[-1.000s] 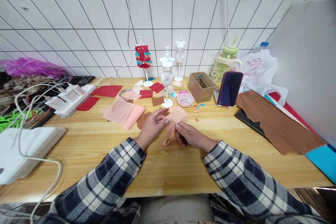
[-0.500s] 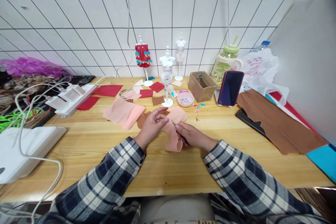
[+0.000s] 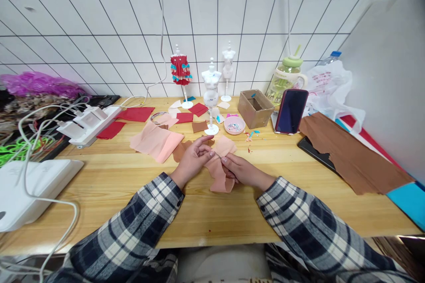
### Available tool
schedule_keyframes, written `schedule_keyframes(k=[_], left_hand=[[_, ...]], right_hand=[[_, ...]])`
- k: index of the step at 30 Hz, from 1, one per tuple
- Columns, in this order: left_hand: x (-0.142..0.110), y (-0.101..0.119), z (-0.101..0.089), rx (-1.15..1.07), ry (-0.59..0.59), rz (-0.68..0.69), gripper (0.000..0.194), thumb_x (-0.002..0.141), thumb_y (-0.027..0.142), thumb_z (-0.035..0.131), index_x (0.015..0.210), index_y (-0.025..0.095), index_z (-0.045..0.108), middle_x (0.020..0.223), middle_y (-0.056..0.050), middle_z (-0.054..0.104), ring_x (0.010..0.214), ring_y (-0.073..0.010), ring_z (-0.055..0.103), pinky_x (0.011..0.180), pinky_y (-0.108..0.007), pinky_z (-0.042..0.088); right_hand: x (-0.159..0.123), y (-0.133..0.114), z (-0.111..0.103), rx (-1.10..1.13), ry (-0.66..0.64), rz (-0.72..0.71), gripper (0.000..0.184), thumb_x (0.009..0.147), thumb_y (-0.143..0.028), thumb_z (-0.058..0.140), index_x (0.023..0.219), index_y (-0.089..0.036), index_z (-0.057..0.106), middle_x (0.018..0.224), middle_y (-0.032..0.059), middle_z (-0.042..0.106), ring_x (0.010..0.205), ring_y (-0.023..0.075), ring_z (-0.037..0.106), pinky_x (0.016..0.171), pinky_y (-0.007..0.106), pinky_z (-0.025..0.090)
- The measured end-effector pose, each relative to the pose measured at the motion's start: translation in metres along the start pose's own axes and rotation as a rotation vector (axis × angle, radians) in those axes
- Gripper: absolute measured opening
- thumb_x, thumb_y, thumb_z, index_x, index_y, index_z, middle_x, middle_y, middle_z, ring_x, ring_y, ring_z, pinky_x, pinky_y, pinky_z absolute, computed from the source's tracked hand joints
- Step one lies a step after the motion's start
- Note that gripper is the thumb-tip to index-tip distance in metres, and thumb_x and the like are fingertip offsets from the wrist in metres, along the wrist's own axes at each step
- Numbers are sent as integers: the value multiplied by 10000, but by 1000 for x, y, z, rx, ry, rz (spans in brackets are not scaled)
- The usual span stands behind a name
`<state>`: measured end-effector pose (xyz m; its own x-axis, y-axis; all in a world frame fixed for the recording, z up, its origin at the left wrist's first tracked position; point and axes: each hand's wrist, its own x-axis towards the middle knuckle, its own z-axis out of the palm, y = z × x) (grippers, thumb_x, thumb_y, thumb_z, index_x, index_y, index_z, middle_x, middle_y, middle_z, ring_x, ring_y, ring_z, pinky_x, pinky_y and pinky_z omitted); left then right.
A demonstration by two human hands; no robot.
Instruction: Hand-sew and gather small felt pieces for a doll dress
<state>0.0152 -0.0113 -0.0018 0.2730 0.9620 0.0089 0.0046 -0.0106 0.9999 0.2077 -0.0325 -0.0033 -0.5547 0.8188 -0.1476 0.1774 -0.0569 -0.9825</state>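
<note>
Peach crepe paper (image 3: 219, 177) hangs in a curling strip between my two hands, low over the table. My left hand (image 3: 194, 158) pinches its upper left edge between thumb and forefinger, the other fingers loosely curled. Close by on the right, my right hand (image 3: 241, 169) is closed, thumb on top, around a thin dark tool (image 3: 218, 156); its narrow tip lies against the paper, and the rest is hidden in the fingers. Another peach piece (image 3: 226, 143) lies just beyond the hands. Brown scraps (image 3: 181, 151) show behind my left hand.
A bare white mini dress form (image 3: 211, 88) stands ahead, another behind it; a third wears a red ruffled dress (image 3: 181, 70). Nearby are a pink bowl (image 3: 234, 125), a cardboard box (image 3: 255, 109), a phone (image 3: 292, 111), brown paper (image 3: 355, 154), a peach sheet (image 3: 154, 141) and a power strip (image 3: 93, 126).
The tool's tip has tilted slightly flatter between my hands. The hanging lower end of the peach strip has shifted and uncurled a little to the right. Both hands stay nearly in place.
</note>
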Motion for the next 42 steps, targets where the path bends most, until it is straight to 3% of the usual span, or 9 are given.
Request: schedule_keyframes(k=[11,28,42], left_hand=[[0,-1,0,9,9,9,647,758,328,734,1333,181,475,839,-16,658,766,-128,607,703,-234,437],[-4,4,4,-18,-58,-17,698,756,306,738,1371,170,436,780,-1,626,715,-116,582,639,-214,410],[-4,6,7,-26,-43,-33,725,735,324,755,1370,169,441,760,1,632,687,-114,572,632,-221,409]], right_hand=[[3,6,1,21,24,-1,525,836,-730,408,718,-219,390,539,-63,407,465,91,360,440,237,295],[1,0,1,6,-2,21,525,844,-722,403,715,-213,393,552,-63,422,444,82,381,430,233,319],[2,3,1,-38,12,-2,505,871,-700,368,736,-214,400,552,-64,415,462,87,369,447,234,320]])
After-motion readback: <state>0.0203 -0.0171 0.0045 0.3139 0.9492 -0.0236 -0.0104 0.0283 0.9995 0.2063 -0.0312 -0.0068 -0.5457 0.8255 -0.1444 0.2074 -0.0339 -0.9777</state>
